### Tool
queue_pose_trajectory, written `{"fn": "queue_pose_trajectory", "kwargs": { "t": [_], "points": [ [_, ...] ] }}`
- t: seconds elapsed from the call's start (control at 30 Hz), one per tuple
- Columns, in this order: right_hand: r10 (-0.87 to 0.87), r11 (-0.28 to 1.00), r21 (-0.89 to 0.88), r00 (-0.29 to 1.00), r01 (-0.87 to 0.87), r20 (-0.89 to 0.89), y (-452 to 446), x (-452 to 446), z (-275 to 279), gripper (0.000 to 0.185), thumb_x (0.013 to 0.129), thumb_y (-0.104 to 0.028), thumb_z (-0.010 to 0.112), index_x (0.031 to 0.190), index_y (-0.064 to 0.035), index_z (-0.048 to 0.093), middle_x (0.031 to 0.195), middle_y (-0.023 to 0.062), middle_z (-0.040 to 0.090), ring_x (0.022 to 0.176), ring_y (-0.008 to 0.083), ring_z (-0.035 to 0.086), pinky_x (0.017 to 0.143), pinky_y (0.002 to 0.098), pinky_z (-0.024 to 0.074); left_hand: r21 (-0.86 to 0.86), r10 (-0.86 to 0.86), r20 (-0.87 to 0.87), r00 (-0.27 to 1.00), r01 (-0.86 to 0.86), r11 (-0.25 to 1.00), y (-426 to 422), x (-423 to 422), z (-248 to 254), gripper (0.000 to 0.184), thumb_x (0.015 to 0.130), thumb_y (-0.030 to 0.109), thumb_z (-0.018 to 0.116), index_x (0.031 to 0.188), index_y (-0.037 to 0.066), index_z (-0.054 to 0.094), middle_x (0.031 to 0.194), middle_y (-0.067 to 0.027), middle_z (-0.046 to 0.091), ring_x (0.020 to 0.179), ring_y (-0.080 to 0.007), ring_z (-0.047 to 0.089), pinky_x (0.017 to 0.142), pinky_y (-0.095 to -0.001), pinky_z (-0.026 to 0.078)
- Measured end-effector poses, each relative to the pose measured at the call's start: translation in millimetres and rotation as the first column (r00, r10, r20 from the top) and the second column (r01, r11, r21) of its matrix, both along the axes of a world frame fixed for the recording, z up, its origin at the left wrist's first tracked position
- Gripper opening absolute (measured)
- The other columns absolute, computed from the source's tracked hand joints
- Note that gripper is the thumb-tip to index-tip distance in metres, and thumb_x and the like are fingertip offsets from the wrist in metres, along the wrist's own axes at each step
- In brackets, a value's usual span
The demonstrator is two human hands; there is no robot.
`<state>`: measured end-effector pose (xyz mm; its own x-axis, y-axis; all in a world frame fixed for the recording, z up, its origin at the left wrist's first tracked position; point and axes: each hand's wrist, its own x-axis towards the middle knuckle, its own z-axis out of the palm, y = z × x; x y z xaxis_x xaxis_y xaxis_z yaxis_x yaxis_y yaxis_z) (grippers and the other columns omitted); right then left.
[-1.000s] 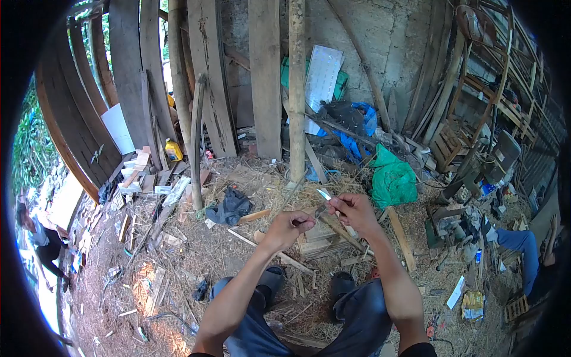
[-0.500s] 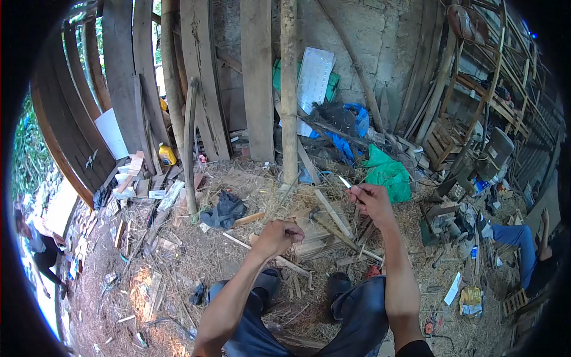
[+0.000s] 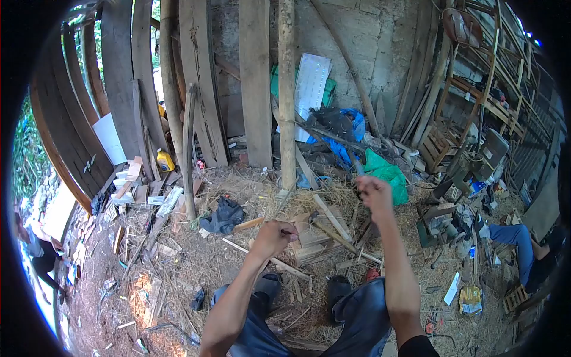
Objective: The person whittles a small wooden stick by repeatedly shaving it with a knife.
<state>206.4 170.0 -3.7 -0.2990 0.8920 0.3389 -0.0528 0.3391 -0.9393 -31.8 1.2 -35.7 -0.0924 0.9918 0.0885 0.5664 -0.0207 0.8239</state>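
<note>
My right hand (image 3: 377, 199) is raised over the littered ground, closed around a small knife (image 3: 358, 166) whose blade points up and away. Motion blurs both the hand and the blade. Lower and to the left, my left hand (image 3: 272, 239) has its fingers curled in a pinch; whatever they may hold is too small to make out. The two hands are apart. Beneath and between them lie wooden sticks (image 3: 333, 214), thin boards (image 3: 315, 253) and straw.
Behind stands a wooden post (image 3: 286, 107), with a green plastic sheet (image 3: 385, 174) near its foot. A black plastic bag (image 3: 223, 215) lies left of my hands. One person (image 3: 41, 244) is at the far left, and another person's leg (image 3: 513, 241) shows at the right.
My right hand has lifted slightly with the knife, which has turned more upright. My left hand keeps its pinch in nearly the same place. The view has shifted a little.
</note>
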Motion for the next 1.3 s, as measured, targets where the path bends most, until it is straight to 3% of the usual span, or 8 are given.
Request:
{"fn": "queue_pose_trajectory", "kwargs": {
  "t": [0.07,0.3,0.47,0.7,0.8,1.03,1.23,1.3],
  "points": [
    [-0.055,0.979,-0.204,0.988,0.024,-0.146,0.2,12.1,15.9,0.018,0.092,-0.017,0.059,0.093,0.0001,0.066,0.076,0.0,0.062,0.051,0.0037,0.045,0.042,0.0201,0.0309,-0.025,0.02,0.004,1.0,-0.02,0.999,-0.2,-6.5,-3.1,0.014,0.08,0.008,0.067,0.093,0.002,0.07,0.082,-0.0094,0.07,0.074,-0.0157,0.065,0.071,-0.0289,0.049],
    [0.057,0.95,-0.286,0.973,-0.122,-0.225,-18.7,-5.5,3.7,0.021,0.092,-0.018,0.059,0.099,0.0007,0.065,0.071,0.0,0.06,0.046,0.0029,0.04,0.039,0.0188,0.0268,0.037,0.046,-0.006,0.999,-0.046,0.998,-9.2,-2.7,16.2,0.016,0.082,0.01,0.068,0.095,0.002,0.069,0.084,-0.0095,0.07,0.076,-0.0163,0.064,0.071,-0.0293,0.049],
    [0.33,0.901,-0.3,0.944,-0.313,0.007,-54.0,-42.7,-6.1,0.02,0.094,-0.014,0.056,0.102,0.0036,0.062,0.074,0.0025,0.062,0.047,0.0035,0.039,0.041,0.0183,0.0286,0.144,0.045,0.11,0.993,-0.061,0.988,0.2,5.3,8.4,0.015,0.083,0.009,0.066,0.096,0.002,0.069,0.083,-0.0117,0.069,0.075,-0.0185,0.064,0.07,-0.031,0.048],
    [0.435,0.875,-0.272,0.897,-0.4,0.081,-69.1,-64.0,-18.5,0.019,0.094,-0.011,0.055,0.1,0.0052,0.062,0.073,0.0035,0.062,0.048,0.0036,0.04,0.042,0.0182,0.0304,0.291,0.159,0.049,0.986,-0.167,0.942,8.4,22.2,14.1,0.014,0.082,0.005,0.065,0.095,0.001,0.067,0.083,-0.0156,0.068,0.075,-0.0273,0.065,0.069,-0.0341,0.049],
    [0.406,0.88,-0.273,0.914,-0.389,0.007,-60.9,-65.0,-25.0,0.019,0.094,-0.012,0.055,0.099,0.0048,0.063,0.072,0.0032,0.062,0.047,0.0032,0.039,0.042,0.0181,0.0301,0.325,0.139,0.022,0.99,-0.139,0.936,9.4,20.4,8.7,0.016,0.082,0.008,0.066,0.097,0.0,0.067,0.085,-0.0146,0.068,0.074,-0.0219,0.064,0.067,-0.0318,0.047],
    [0.24,0.914,-0.31,0.964,-0.263,-0.11,-35.0,-35.2,-8.8,0.021,0.092,-0.017,0.06,0.097,0.0033,0.065,0.071,0.0029,0.062,0.047,0.0044,0.04,0.042,0.0199,0.0298,0.29,0.132,0.011,0.991,-0.13,0.948,0.2,14.3,10.9,0.012,0.079,0.002,0.067,0.091,0.003,0.068,0.083,-0.0155,0.067,0.077,-0.029,0.066,0.068,-0.036,0.05],
    [0.155,0.946,-0.278,0.985,-0.168,-0.068,-16.9,-8.4,-8.6,0.022,0.093,-0.017,0.059,0.098,0.0042,0.062,0.073,0.0027,0.061,0.046,0.0033,0.038,0.041,0.0189,0.0284,0.082,0.153,-0.214,0.965,-0.138,0.987,-5.5,-7.7,-7.2,0.012,0.078,0.007,0.069,0.09,0.004,0.07,0.084,-0.0111,0.068,0.077,-0.0226,0.065,0.069,-0.0335,0.049],
    [0.248,0.916,-0.315,0.968,-0.249,-0.046,-25.5,-17.8,-12.2,0.02,0.092,-0.015,0.058,0.099,0.0031,0.064,0.072,0.0023,0.063,0.047,0.0037,0.039,0.04,0.0201,0.0288,0.008,-0.042,-0.217,0.975,0.045,0.999,-2.0,-10.7,-18.2,0.017,0.083,0.011,0.067,0.098,0.004,0.066,0.089,-0.0063,0.068,0.077,-0.0185,0.064,0.071,-0.0323,0.051]
  ]
}}
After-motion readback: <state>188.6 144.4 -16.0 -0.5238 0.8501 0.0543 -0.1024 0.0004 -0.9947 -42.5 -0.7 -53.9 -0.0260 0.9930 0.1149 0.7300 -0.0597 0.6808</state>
